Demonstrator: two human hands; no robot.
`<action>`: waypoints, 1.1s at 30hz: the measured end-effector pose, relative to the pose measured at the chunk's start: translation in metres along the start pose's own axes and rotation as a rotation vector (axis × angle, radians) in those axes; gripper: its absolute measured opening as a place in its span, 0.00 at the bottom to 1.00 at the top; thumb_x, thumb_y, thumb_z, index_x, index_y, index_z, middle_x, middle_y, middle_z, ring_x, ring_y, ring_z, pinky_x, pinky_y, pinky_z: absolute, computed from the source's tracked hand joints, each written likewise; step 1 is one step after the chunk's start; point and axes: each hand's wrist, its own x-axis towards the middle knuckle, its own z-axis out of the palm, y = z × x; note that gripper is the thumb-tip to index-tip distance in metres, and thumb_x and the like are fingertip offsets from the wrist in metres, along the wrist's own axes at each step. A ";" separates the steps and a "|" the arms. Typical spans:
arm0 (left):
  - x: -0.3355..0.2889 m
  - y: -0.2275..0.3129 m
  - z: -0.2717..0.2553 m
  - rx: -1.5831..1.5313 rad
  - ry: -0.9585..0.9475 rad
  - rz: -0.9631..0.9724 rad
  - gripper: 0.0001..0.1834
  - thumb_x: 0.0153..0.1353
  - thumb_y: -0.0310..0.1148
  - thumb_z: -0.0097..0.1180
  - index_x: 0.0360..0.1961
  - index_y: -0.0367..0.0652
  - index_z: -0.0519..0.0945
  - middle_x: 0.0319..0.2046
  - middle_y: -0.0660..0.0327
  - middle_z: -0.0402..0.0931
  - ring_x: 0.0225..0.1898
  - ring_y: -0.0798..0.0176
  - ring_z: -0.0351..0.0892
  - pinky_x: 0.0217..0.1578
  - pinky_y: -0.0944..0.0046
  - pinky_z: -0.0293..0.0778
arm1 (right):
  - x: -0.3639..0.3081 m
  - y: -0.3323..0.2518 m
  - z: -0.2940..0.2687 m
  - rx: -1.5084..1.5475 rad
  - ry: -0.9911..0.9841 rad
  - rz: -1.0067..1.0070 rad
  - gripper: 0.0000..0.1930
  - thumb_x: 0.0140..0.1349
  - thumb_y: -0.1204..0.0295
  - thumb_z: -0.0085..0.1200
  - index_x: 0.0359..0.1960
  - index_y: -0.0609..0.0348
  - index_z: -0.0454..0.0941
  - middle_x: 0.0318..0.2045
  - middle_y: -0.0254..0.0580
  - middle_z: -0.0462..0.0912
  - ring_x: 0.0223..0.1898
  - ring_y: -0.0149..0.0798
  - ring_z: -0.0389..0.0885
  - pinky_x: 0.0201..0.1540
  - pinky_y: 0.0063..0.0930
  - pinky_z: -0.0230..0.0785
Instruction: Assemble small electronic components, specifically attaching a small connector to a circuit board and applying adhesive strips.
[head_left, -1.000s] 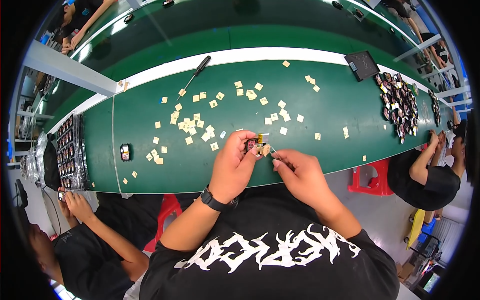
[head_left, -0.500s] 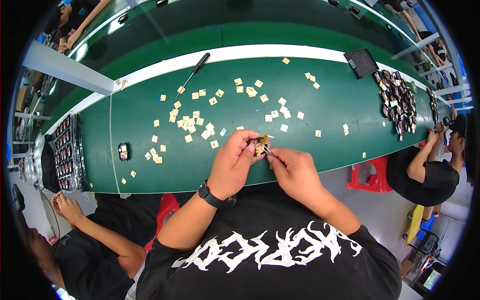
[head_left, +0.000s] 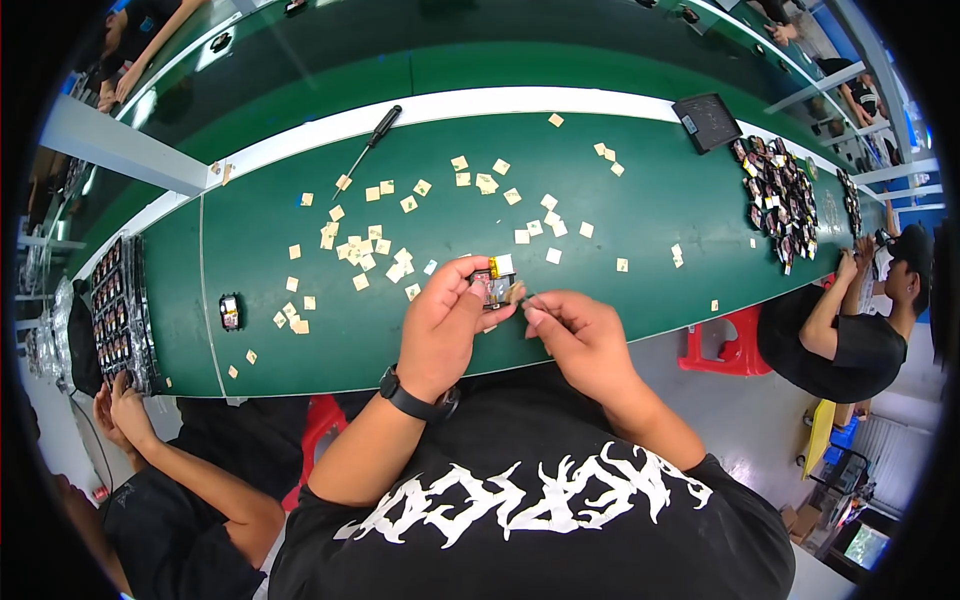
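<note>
My left hand [head_left: 438, 335] is closed around a small black electronic housing [head_left: 488, 290], holding it above the table's near edge. A silver battery pouch with yellow tape [head_left: 501, 266] sticks up at the housing's far side. Close to its right side, my right hand [head_left: 580, 325] is pinched on thin tweezers [head_left: 528, 299], mostly hidden by the fingers. A small tan bit [head_left: 516, 292] shows between the tweezer tips and the housing; whether the tips grip it I cannot tell. Many small cream adhesive squares [head_left: 375, 240] lie scattered beyond my hands.
On the green table [head_left: 450, 350] lie a screwdriver [head_left: 368, 150], a lone black housing [head_left: 231, 311] and a black tray [head_left: 706, 123]. Piled housings [head_left: 785, 200] stand at right, filled trays [head_left: 122, 315] at left. Co-workers sit on both sides.
The battery pouch now stands raised at the housing's far side. My right hand has drawn slightly away from the housing. The whole view has shifted a little.
</note>
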 end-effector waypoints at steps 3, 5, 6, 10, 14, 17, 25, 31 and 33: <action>0.000 0.000 0.002 -0.009 0.006 0.025 0.15 0.76 0.25 0.43 0.61 0.33 0.68 0.57 0.47 0.77 0.56 0.55 0.82 0.57 0.55 0.81 | -0.002 0.005 -0.008 0.267 0.055 0.077 0.06 0.71 0.75 0.58 0.43 0.66 0.80 0.29 0.29 0.82 0.29 0.18 0.73 0.32 0.14 0.64; 0.000 -0.002 0.004 -0.002 -0.006 0.038 0.15 0.75 0.23 0.44 0.60 0.32 0.69 0.58 0.47 0.76 0.56 0.54 0.82 0.57 0.55 0.81 | 0.002 0.004 -0.009 0.265 0.071 0.042 0.05 0.70 0.76 0.59 0.42 0.65 0.79 0.29 0.28 0.81 0.29 0.18 0.72 0.31 0.13 0.64; 0.000 -0.005 0.003 -0.001 -0.010 0.060 0.14 0.74 0.21 0.45 0.59 0.32 0.69 0.57 0.48 0.76 0.56 0.56 0.82 0.57 0.55 0.81 | 0.005 0.003 -0.009 0.264 0.088 0.006 0.04 0.70 0.77 0.59 0.42 0.65 0.79 0.28 0.27 0.80 0.29 0.17 0.71 0.31 0.13 0.63; -0.001 -0.009 0.004 0.059 0.015 0.127 0.13 0.72 0.18 0.47 0.56 0.29 0.71 0.50 0.53 0.79 0.50 0.66 0.82 0.54 0.62 0.83 | 0.022 -0.005 -0.003 0.161 0.021 -0.099 0.14 0.64 0.80 0.63 0.52 0.63 0.81 0.34 0.31 0.79 0.29 0.20 0.72 0.30 0.17 0.64; -0.003 -0.005 0.004 0.090 0.010 0.101 0.14 0.72 0.17 0.48 0.57 0.31 0.70 0.51 0.53 0.77 0.53 0.64 0.80 0.56 0.59 0.82 | 0.033 -0.018 -0.008 -0.238 -0.097 -0.343 0.19 0.60 0.81 0.66 0.54 0.60 0.82 0.36 0.36 0.79 0.28 0.25 0.73 0.30 0.21 0.66; -0.002 -0.012 0.000 0.117 -0.014 0.147 0.14 0.71 0.17 0.49 0.57 0.32 0.71 0.52 0.54 0.77 0.53 0.64 0.80 0.56 0.62 0.81 | 0.030 -0.022 -0.006 -0.269 -0.064 -0.289 0.16 0.59 0.80 0.67 0.50 0.60 0.85 0.35 0.39 0.80 0.27 0.29 0.75 0.30 0.23 0.68; -0.002 -0.013 0.000 0.083 0.007 0.192 0.14 0.70 0.16 0.51 0.55 0.32 0.71 0.52 0.52 0.79 0.51 0.66 0.81 0.53 0.65 0.79 | 0.022 -0.014 0.001 -0.122 0.016 -0.044 0.08 0.65 0.73 0.65 0.40 0.66 0.84 0.27 0.34 0.85 0.21 0.23 0.73 0.26 0.20 0.66; -0.003 -0.012 0.002 0.117 0.043 0.173 0.13 0.70 0.16 0.52 0.53 0.33 0.70 0.50 0.53 0.78 0.51 0.66 0.80 0.54 0.64 0.80 | 0.024 -0.016 -0.003 0.270 -0.109 0.207 0.08 0.68 0.74 0.62 0.43 0.67 0.81 0.29 0.34 0.85 0.22 0.17 0.73 0.23 0.14 0.62; -0.003 -0.012 0.002 0.112 0.051 0.176 0.12 0.69 0.16 0.52 0.52 0.33 0.70 0.49 0.53 0.78 0.50 0.66 0.80 0.53 0.64 0.81 | 0.024 -0.016 -0.002 0.270 -0.104 0.206 0.08 0.68 0.75 0.61 0.43 0.67 0.81 0.29 0.33 0.85 0.22 0.17 0.73 0.23 0.14 0.63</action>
